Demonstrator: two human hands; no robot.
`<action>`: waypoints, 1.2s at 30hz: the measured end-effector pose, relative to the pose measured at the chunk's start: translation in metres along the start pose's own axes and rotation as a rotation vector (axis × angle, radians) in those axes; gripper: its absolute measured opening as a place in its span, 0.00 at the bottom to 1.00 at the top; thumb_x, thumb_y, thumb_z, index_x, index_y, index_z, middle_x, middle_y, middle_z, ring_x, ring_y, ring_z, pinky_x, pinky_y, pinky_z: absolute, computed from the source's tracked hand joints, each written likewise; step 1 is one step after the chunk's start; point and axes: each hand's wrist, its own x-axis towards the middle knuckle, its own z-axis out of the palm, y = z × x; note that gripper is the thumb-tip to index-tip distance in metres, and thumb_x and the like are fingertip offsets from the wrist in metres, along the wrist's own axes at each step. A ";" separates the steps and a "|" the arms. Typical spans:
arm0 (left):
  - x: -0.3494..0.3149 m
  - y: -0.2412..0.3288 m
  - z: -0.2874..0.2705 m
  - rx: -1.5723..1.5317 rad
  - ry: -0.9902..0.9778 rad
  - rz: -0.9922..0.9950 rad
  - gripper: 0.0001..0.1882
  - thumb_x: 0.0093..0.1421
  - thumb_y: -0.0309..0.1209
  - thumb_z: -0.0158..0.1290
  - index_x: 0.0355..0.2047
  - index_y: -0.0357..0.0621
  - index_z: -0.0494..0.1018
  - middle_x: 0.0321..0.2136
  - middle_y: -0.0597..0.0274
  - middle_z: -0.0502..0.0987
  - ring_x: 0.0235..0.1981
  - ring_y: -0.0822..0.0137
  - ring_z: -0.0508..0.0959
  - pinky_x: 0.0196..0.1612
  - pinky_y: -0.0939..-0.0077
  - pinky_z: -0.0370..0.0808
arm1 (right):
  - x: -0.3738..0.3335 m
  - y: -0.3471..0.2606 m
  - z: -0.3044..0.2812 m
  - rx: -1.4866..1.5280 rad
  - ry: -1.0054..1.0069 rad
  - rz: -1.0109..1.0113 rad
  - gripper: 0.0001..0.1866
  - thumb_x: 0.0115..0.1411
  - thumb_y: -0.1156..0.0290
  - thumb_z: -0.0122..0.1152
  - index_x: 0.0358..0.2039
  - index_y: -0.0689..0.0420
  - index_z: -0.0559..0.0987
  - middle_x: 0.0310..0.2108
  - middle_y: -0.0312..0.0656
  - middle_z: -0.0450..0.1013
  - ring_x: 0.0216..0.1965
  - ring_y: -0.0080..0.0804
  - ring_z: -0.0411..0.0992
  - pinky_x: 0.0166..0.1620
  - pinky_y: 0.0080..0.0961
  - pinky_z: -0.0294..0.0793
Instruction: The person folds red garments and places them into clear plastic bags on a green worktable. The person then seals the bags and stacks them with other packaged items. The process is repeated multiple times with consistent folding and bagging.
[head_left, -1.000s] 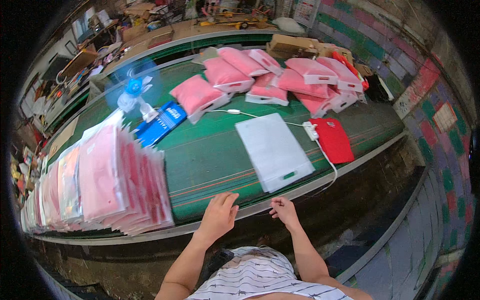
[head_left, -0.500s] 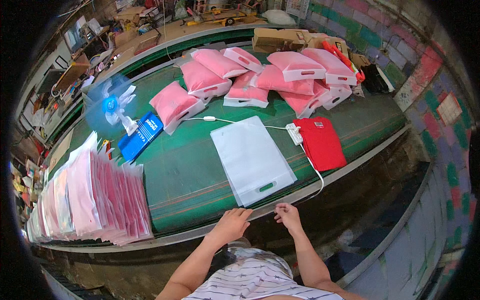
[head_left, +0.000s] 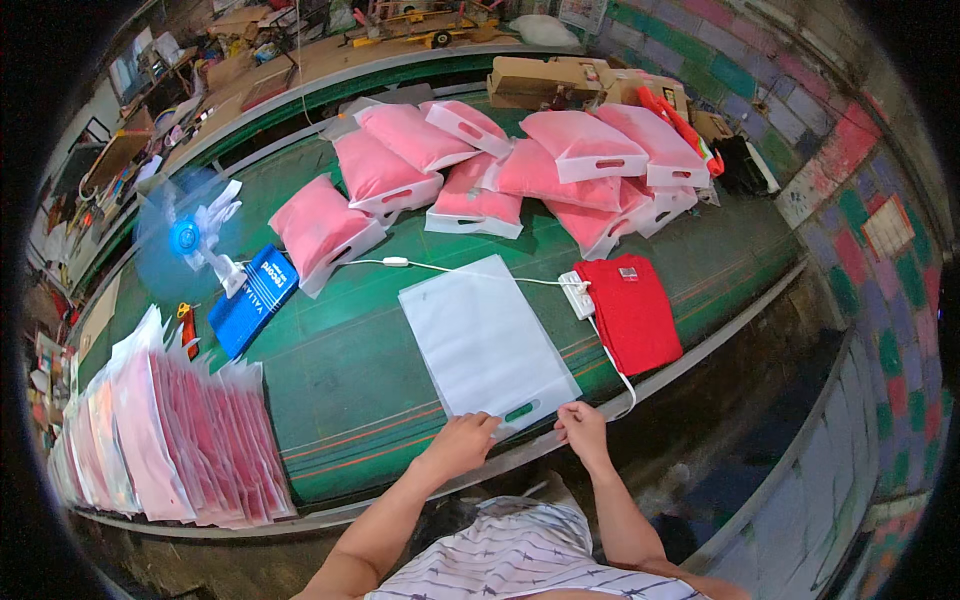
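Observation:
A flat, frosted white plastic bag (head_left: 485, 335) with a cut-out handle lies on the green table in front of me, its handle end toward me. My left hand (head_left: 460, 445) is closed at its near left corner, fingers curled over the edge. At the near right corner my right hand (head_left: 583, 430) pinches the edge between thumb and fingers. Just right of the bag lies a folded red garment (head_left: 635, 315), with a white power strip (head_left: 577, 295) against its left side.
Filled pink bags with handles (head_left: 385, 170) are heaped along the back. A row of upright pink-filled bags (head_left: 185, 430) stands at the near left. Beyond it are a blue packet (head_left: 255, 298), a spinning fan (head_left: 185, 236) and orange-handled scissors (head_left: 187, 325). Cardboard boxes (head_left: 545, 82) sit at the back.
Both hands have moved onto the near corners of the plastic bag and closed on its edge. The whole view has shifted slightly, with the table lower and further left.

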 end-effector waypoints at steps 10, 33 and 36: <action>0.079 0.036 0.054 -0.153 0.045 -0.026 0.17 0.63 0.30 0.55 0.51 0.38 0.72 0.44 0.45 0.77 0.45 0.42 0.78 0.47 0.51 0.76 | 0.107 -0.005 -0.134 -0.519 0.308 -0.422 0.11 0.63 0.69 0.63 0.40 0.65 0.80 0.30 0.48 0.78 0.35 0.40 0.79 0.39 0.36 0.78; 0.255 0.143 0.159 -1.091 0.412 -0.888 0.14 0.68 0.33 0.57 0.41 0.33 0.69 0.31 0.56 0.79 0.24 0.69 0.79 0.25 0.73 0.76 | 0.200 -0.025 -0.307 -0.728 -0.212 -0.097 0.30 0.57 0.57 0.70 0.54 0.62 0.73 0.49 0.56 0.77 0.45 0.57 0.77 0.51 0.47 0.76; 0.258 0.141 0.163 -0.991 0.385 -0.828 0.13 0.67 0.33 0.57 0.40 0.35 0.69 0.29 0.58 0.78 0.24 0.70 0.78 0.25 0.73 0.75 | 0.211 0.001 -0.311 -0.402 -0.190 -0.102 0.31 0.56 0.65 0.71 0.57 0.60 0.69 0.50 0.52 0.77 0.42 0.49 0.79 0.45 0.43 0.79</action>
